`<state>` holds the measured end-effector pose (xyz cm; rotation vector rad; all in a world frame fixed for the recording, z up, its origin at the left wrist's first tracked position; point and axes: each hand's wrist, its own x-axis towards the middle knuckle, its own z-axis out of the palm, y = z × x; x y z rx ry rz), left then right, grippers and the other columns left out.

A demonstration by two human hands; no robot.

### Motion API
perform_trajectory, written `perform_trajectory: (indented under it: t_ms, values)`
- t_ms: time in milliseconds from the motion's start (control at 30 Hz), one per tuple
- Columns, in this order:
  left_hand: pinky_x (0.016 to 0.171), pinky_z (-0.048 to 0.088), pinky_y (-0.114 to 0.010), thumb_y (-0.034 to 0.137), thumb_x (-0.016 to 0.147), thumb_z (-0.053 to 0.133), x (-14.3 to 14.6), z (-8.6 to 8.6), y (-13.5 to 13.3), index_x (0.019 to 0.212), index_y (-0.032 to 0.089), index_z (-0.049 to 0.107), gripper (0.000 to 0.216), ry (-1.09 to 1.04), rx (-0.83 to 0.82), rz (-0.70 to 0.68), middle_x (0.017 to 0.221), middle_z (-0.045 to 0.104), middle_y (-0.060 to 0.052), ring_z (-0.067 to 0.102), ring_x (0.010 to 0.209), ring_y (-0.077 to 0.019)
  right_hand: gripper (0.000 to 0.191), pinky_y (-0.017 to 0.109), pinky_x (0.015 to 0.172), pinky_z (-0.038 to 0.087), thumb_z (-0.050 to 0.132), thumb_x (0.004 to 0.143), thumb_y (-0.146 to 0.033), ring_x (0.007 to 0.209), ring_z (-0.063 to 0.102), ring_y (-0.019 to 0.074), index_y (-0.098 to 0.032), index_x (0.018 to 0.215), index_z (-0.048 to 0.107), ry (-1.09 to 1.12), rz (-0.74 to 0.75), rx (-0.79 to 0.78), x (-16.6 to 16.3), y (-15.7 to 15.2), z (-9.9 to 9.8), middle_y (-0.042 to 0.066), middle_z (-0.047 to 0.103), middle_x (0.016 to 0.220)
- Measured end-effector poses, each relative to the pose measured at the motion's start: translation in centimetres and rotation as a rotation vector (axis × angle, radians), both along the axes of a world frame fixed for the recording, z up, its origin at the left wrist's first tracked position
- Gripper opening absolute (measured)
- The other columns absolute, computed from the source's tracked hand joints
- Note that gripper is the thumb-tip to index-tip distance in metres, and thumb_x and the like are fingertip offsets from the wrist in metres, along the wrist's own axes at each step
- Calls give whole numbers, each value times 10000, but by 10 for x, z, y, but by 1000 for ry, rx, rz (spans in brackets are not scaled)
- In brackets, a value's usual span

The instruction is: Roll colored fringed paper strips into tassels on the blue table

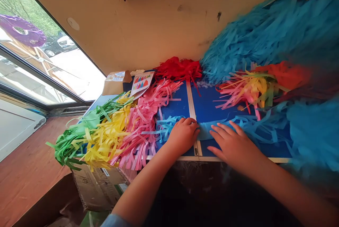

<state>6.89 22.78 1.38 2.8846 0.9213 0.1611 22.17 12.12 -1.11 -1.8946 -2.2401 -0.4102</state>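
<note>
The surface (173, 108) is bearing a blue strip (206, 131), likely flimsy, best held mid-length. Left hand (184, 133) is resting curled, hold unclear; right hand (233, 142) is lying open.

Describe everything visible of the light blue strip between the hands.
The light blue strip is a thin band resembling paper or fabric, plain in the middle, with similar fringe to either side. It lies nearly flat on the blue tabletop, by its pale seam. The curled left hand rests at one side; the spread right hand is at the other, contact unclear.
</note>
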Motion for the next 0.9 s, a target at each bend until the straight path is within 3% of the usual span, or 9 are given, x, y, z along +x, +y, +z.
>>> perform_trajectory:
  t_ms: [300, 633, 900]
  values:
    - [885, 438, -346, 216, 897, 418, 3, -8, 1, 1102, 125, 560, 266, 57, 64, 12, 1133, 562, -77, 500, 1002, -220, 412, 473, 978, 279, 424, 869, -424, 1100, 493, 273, -131, 1112, 582, -8, -35, 23, 6, 5, -6, 128, 576, 1182]
    - [823, 448, -297, 226, 868, 468, 6, -2, 12, 936, 161, 599, 161, -22, -92, 150, 949, 558, -59, 542, 910, -184, 533, 524, 999, 218, 342, 871, -526, 1170, 425, 315, -130, 1148, 567, -36, -178, -5, 7, 8, -6, 137, 542, 1229]
    - [806, 447, -311, 135, 875, 414, 5, -5, 9, 987, 142, 557, 182, 82, 22, 74, 970, 548, -77, 527, 918, -199, 586, 542, 1011, 198, 310, 866, -563, 1202, 393, 321, -142, 1207, 534, -19, -213, -64, 8, 12, -5, 110, 504, 1282]
